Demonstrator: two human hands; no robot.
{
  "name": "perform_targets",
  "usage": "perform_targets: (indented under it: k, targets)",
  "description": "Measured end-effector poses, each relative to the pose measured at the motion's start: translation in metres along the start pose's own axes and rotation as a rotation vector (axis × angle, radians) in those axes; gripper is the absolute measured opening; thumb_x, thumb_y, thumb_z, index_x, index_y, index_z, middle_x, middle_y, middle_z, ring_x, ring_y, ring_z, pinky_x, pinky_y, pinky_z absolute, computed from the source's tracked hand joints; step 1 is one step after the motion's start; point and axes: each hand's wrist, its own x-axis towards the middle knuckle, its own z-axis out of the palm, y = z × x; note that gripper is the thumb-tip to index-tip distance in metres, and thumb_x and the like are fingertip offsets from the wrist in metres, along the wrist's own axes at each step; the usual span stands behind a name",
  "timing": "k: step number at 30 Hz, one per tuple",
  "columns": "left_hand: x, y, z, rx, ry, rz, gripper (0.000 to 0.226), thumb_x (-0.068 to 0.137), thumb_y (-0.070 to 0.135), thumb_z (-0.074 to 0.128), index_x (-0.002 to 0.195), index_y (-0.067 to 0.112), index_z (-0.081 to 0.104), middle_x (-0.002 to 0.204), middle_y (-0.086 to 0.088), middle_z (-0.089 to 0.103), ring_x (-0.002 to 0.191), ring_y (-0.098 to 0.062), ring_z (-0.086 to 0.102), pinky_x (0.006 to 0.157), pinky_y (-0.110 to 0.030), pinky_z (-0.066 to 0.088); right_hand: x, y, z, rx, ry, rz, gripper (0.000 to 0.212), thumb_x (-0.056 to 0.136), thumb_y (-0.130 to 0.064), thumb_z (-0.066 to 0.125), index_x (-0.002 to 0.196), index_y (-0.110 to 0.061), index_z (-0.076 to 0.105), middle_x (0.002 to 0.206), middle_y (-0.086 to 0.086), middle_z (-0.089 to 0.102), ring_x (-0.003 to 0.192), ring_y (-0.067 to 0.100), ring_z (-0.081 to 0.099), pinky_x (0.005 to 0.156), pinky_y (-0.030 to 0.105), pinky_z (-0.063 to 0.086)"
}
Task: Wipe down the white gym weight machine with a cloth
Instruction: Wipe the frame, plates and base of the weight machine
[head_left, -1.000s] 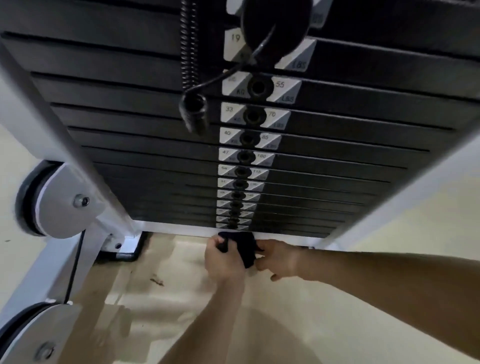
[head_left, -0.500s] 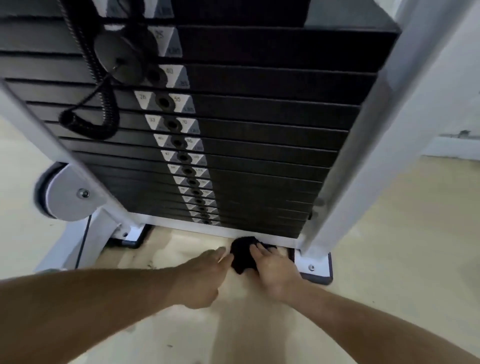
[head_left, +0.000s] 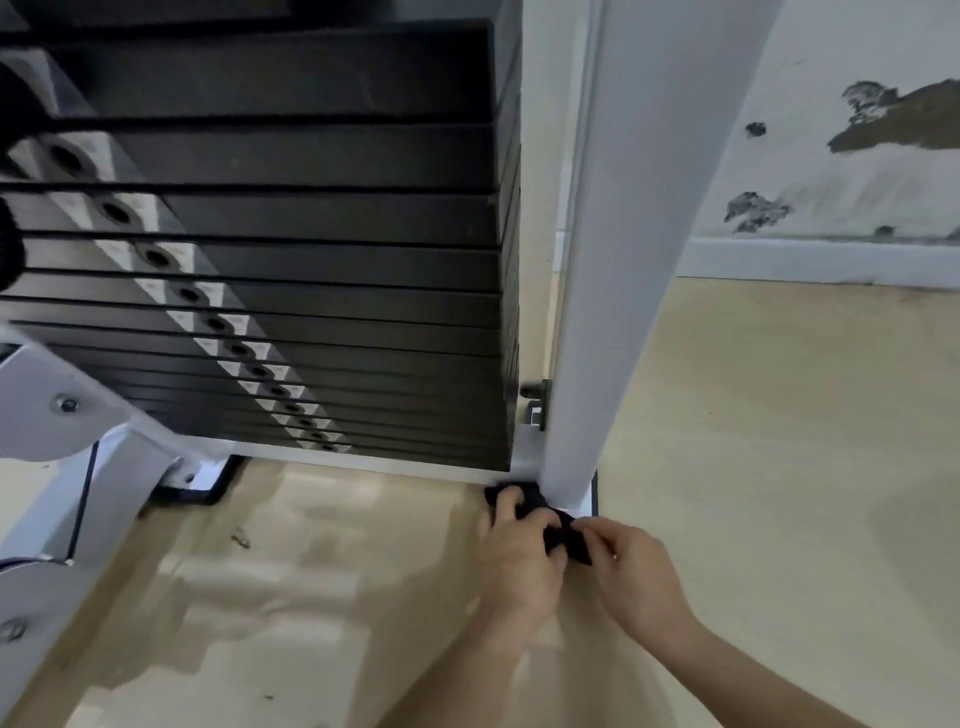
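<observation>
The white weight machine's right upright post (head_left: 602, 291) rises from the floor beside the black weight stack (head_left: 322, 280). A small black cloth (head_left: 550, 525) lies bunched at the foot of that post, against the base rail (head_left: 363, 465). My left hand (head_left: 519, 561) grips the cloth's left part, its fingers curled over it. My right hand (head_left: 634, 577) pinches the cloth's right end. Most of the cloth is hidden under my fingers.
The floor (head_left: 779, 467) is beige, with glossy patches in front of the machine. A white pulley bracket (head_left: 57, 410) and slanted frame leg (head_left: 67, 530) stand at the left. A stained wall with a skirting board (head_left: 831, 260) runs behind on the right.
Both hands and the cloth have slid right along the base rail, from under the stack's middle to the foot of the right post. The view has swung right too.
</observation>
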Motion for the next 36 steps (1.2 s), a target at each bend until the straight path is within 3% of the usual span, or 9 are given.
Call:
perform_targets:
  k: [4, 7, 10, 16, 20, 24, 27, 31, 36]
  targets:
    - [-0.015, 0.012, 0.011, -0.002, -0.066, 0.181, 0.035, 0.078, 0.014, 0.063, 0.111, 0.024, 0.068, 0.130, 0.007, 0.046, 0.116, -0.020, 0.047, 0.097, -0.027, 0.041, 0.008, 0.012, -0.008, 0.073, 0.053, -0.008, 0.023, 0.093, -0.010, 0.055, 0.095, -0.027, 0.070, 0.080, -0.013, 0.069, 0.073, 0.002, 0.061, 0.063, 0.011, 0.043]
    - [-0.012, 0.005, 0.010, -0.082, 0.213, -0.036, 0.046, 0.075, 0.011, 0.070, 0.118, 0.021, 0.058, 0.135, 0.003, 0.046, 0.118, -0.020, 0.051, 0.096, -0.032, 0.044, 0.012, 0.013, -0.004, -0.070, 0.123, -0.168, 0.041, 0.089, -0.014, 0.060, 0.129, -0.016, 0.057, 0.119, -0.005, 0.063, 0.108, 0.018, 0.054, 0.087, 0.019, 0.042]
    - [-0.011, 0.004, 0.012, 0.082, 0.088, -0.114, 0.056, 0.082, 0.016, 0.062, 0.134, 0.023, 0.045, 0.149, 0.005, 0.034, 0.129, -0.015, 0.042, 0.100, -0.024, 0.039, 0.007, 0.022, 0.004, -0.153, -0.044, -0.192, 0.054, 0.092, -0.020, 0.054, 0.144, -0.017, 0.040, 0.136, -0.004, 0.051, 0.120, 0.020, 0.047, 0.095, 0.026, 0.042]
    - [-0.005, 0.023, 0.008, 0.106, 0.014, -0.055, 0.028, 0.073, 0.007, 0.060, 0.094, 0.025, 0.067, 0.115, 0.013, 0.055, 0.100, -0.010, 0.055, 0.075, -0.015, 0.042, 0.015, 0.038, 0.000, -0.048, -0.105, -0.130, 0.020, 0.090, -0.015, 0.057, 0.105, -0.022, 0.069, 0.095, -0.009, 0.053, 0.086, 0.013, 0.055, 0.071, 0.018, 0.039]
    - [0.001, 0.020, 0.000, -0.169, 0.123, -0.111, 0.042, 0.066, 0.009, 0.076, 0.101, 0.030, 0.064, 0.108, 0.011, 0.056, 0.094, -0.004, 0.056, 0.077, -0.005, 0.040, 0.031, 0.036, -0.011, 0.121, 0.100, -0.102, 0.017, 0.085, -0.005, 0.062, 0.089, -0.020, 0.069, 0.081, -0.011, 0.049, 0.075, 0.008, 0.050, 0.068, 0.020, 0.037]
    - [-0.016, 0.029, 0.028, 0.021, 0.135, -0.096, 0.046, 0.075, 0.017, 0.071, 0.119, 0.026, 0.061, 0.136, 0.004, 0.048, 0.121, -0.014, 0.049, 0.091, -0.015, 0.041, 0.026, 0.025, -0.007, 0.239, 0.171, -0.126, 0.035, 0.088, 0.004, 0.052, 0.118, -0.013, 0.059, 0.123, 0.000, 0.047, 0.108, 0.002, 0.049, 0.098, 0.026, 0.042]
    - [-0.018, 0.029, 0.037, 0.123, 0.137, -0.029, 0.032, 0.082, 0.021, 0.063, 0.113, 0.023, 0.069, 0.141, 0.001, 0.048, 0.126, -0.020, 0.047, 0.093, -0.016, 0.037, 0.015, 0.034, 0.010, -0.065, 0.027, -0.216, 0.049, 0.098, -0.016, 0.046, 0.146, -0.020, 0.038, 0.153, -0.001, 0.029, 0.140, 0.015, 0.029, 0.109, 0.033, 0.032]
    - [-0.015, 0.021, 0.021, 0.099, -0.025, 0.022, 0.036, 0.070, 0.022, 0.059, 0.104, 0.028, 0.069, 0.118, 0.016, 0.051, 0.108, -0.011, 0.051, 0.085, -0.010, 0.038, 0.019, 0.044, 0.001, -0.055, -0.139, -0.139, 0.045, 0.097, -0.023, 0.046, 0.140, -0.032, 0.043, 0.140, -0.012, 0.041, 0.124, 0.009, 0.046, 0.094, 0.030, 0.041]
    - [-0.001, 0.023, 0.012, -0.135, 0.232, -0.326, 0.062, 0.067, 0.009, 0.073, 0.124, 0.017, 0.051, 0.120, 0.001, 0.051, 0.108, -0.019, 0.055, 0.092, -0.029, 0.046, 0.038, 0.041, -0.012, 0.050, -0.125, -0.088, 0.031, 0.087, -0.028, 0.065, 0.118, -0.027, 0.059, 0.106, -0.004, 0.051, 0.097, 0.014, 0.053, 0.081, 0.023, 0.040]
